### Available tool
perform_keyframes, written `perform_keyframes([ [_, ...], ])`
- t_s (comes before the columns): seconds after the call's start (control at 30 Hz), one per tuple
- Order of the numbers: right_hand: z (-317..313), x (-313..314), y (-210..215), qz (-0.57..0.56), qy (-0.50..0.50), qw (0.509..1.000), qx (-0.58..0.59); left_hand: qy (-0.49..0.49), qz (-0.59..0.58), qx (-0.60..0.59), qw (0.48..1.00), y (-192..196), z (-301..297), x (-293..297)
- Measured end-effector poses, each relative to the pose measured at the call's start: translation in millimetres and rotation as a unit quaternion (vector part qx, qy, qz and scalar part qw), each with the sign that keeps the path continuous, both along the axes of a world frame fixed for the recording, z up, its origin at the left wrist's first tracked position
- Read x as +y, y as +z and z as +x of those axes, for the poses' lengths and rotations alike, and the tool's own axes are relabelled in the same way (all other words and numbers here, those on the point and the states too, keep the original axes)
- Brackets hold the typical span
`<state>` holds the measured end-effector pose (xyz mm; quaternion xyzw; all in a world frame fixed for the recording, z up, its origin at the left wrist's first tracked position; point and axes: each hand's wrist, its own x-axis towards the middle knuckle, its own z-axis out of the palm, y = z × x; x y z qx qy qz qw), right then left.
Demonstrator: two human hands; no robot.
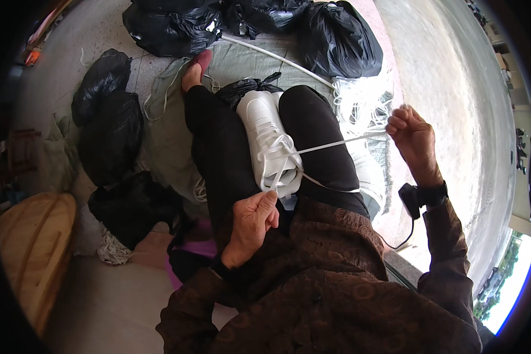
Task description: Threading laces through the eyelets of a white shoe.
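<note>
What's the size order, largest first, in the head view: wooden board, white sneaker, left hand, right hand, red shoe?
1. wooden board
2. white sneaker
3. left hand and right hand: look alike, not ranked
4. red shoe

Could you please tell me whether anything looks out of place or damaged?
Nothing appears damaged, but the loose white cords near the right hand look untidy: they lie in a tangle rather than a neat bundle.
</note>
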<state>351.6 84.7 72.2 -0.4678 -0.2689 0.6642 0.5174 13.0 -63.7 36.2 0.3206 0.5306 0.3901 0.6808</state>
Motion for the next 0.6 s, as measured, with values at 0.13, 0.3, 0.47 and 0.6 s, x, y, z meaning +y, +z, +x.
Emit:
perform_keyframes([
  [0.13, 9.3, -30.8, -55.4, -0.073, 0.022, 0.973, -0.217, 0.11, -0.01, -0.175, 0.978, 12.1, -31.6, 26.9],
  [0.3, -91.4, -37.2, -33.7, 0.169, 0.227, 0.839, -0.466, 0.321, -0.094, -0.336, 0.88, -30.9, -113.6, 14.7],
  [0.47, -125.5, -52.7, -20.5, 0.182, 0.262, 0.835, -0.448, 0.278, 0.239, 0.476, 0.8, -46.0, -66.8, 30.9],
  [0.6, -137.5, -50.5, -41.9, 0.229, 0.242, 0.799, -0.501, -0.044, 0.356, 0.37, 0.857, -23.7, -19.4, 63.7],
])
